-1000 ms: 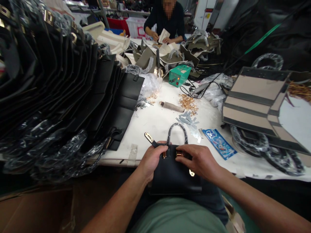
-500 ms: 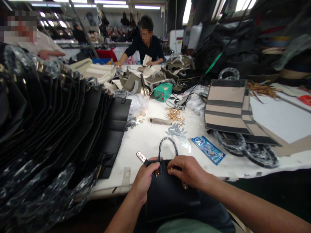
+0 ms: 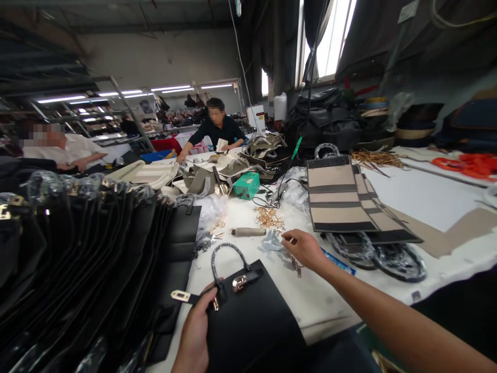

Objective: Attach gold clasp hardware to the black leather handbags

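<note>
A black handbag with a plastic-wrapped handle stands tilted at the table's front edge. My left hand is closed on its upper left edge, thumb on the front beside a gold fitting. A strap with a gold slotted end plate sticks out to the left of that hand. On the bag's top right sits a gold clasp. My right hand is off the bag, over the table, fingertips pinched together beside thin grey metal plates. Whatever is between those fingertips is too small to make out.
Many black bags stand in a row at left. A grey-wrapped rod, gold fittings and a green box lie beyond the handbag. Beige-lined panels are stacked at right. Another person works across the table.
My right hand has left the bag and moved forward and right to the grey plates. The bag, held by my left hand, appears further left and turned. The camera has tilted up.
</note>
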